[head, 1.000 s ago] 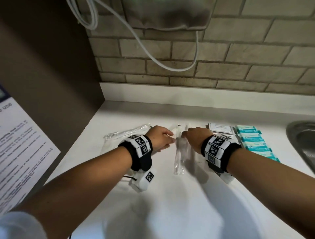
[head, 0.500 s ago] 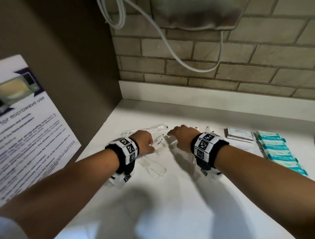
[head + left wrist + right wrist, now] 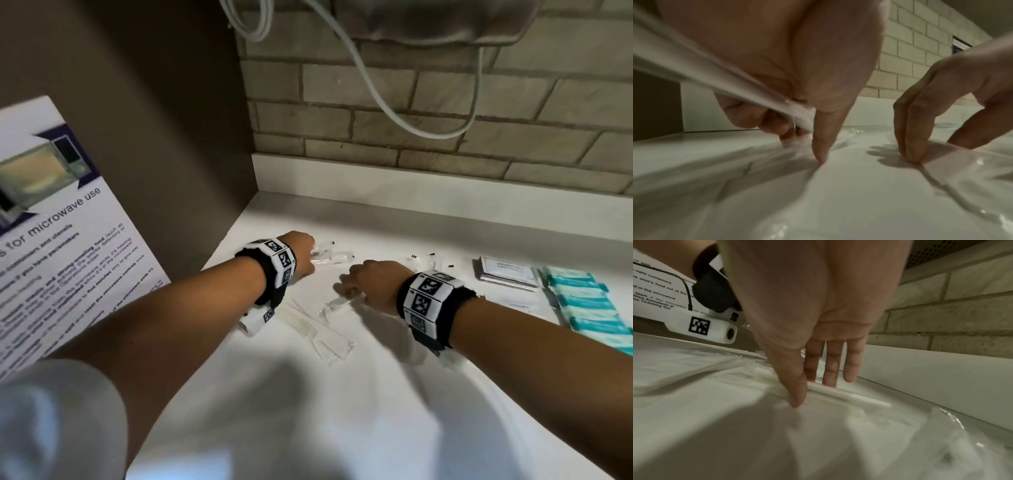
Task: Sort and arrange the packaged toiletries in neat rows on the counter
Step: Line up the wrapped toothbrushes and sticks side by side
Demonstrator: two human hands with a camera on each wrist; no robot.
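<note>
hands have shifted left since a second ago: left hand (image 3: pixel 298 251) grips a clear packet (image 3: pixel 328 256) by the wall, right hand (image 3: pixel 368 286) pins a wrapped comb (image 3: pixel 830 398) with straight fingers; sorting continues

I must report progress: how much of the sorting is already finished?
Done: teal packs sit in a row, white sachets stacked beside them. In hand: left hand holds a clear packet; right hand presses a wrapped comb. Left: clear packets lie scattered.

Teal packets (image 3: pixel 589 301): five visible; white sachet stack (image 3: pixel 507 277): one.
</note>
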